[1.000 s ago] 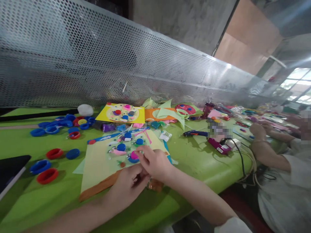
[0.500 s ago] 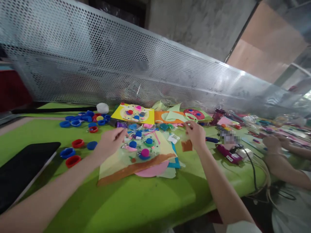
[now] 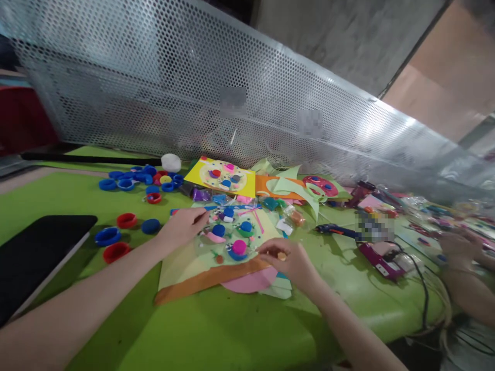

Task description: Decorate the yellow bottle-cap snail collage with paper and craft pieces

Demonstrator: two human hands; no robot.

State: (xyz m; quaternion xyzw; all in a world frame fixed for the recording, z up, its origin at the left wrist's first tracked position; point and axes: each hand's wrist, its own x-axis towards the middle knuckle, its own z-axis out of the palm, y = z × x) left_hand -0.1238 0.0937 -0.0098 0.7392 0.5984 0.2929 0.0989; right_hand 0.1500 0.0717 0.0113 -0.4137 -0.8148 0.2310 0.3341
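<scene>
A pale craft sheet [image 3: 181, 263] lies on the table, bearing blue, green and pink cap-like rounds, small beads and a brown strip along its near edge. My left hand [image 3: 187, 224] is at its upper left, fingers pinched together; what they hold, if anything, cannot be made out. Over the right part of the sheet is my right hand [image 3: 288, 260], its fingers curled closed around a small tan piece [image 3: 281, 255]. Its fingertips are close to the pink-and-blue round [image 3: 238, 248]. A pink paper circle [image 3: 251, 281] shows from under the sheet.
Blue and red bottle caps [image 3: 127, 220] and a black tablet-like slab [image 3: 42, 257] lie at left. Behind are a yellow decorated card [image 3: 197, 178] and small bags of coloured material [image 3: 270, 203]. A glue gun [image 3: 336, 230] and cables are at right, near another person's hands [image 3: 458, 245].
My right hand has come down and left from beside the packets to the sheet, curling closed. The brown square near it has left its spot. My left hand stays at the sheet's left side.
</scene>
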